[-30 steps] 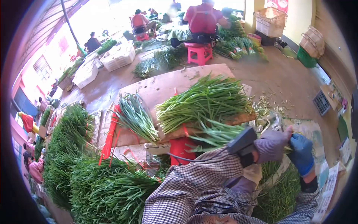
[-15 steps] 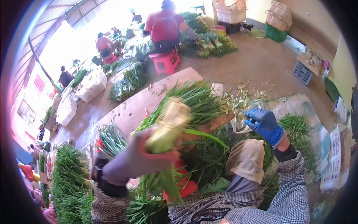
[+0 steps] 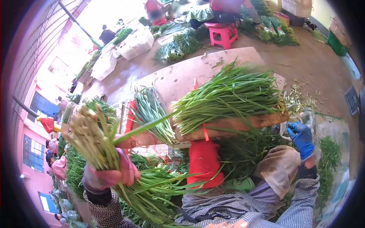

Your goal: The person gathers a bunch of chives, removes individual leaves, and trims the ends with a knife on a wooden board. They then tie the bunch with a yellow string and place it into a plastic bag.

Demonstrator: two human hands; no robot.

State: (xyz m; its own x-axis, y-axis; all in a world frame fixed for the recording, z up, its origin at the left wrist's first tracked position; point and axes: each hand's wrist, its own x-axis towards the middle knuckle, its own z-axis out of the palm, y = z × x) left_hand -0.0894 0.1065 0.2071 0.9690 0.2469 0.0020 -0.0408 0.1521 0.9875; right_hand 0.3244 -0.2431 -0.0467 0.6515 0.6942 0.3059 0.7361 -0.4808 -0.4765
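My left hand (image 3: 114,173), in a pinkish-grey glove, grips a bunch of garlic chives (image 3: 93,140) at the lower left. The bunch is tilted, pale stem ends up and green leaves hanging below the fist, one long blade sticking out to the right. My right hand (image 3: 302,140), in a blue glove, is beside a clear plastic bag (image 3: 306,119) at the right; its fingers are curled, and whatever is in them is hidden. Between the hands, a large pile of garlic chives (image 3: 228,98) lies on a wooden board (image 3: 182,72), next to a smaller bluish-green bunch (image 3: 152,110).
Loose greens (image 3: 243,152) lie under the board by my knees. Trimmed scraps (image 3: 300,95) litter the floor at the right. Farther off are a pink stool (image 3: 222,34) with a person on it, white crates (image 3: 135,43) and more bundles (image 3: 178,45).
My left hand has moved left with the bunch, and its stem ends now lean left. The view has turned left. My right hand stays near the plastic bag.
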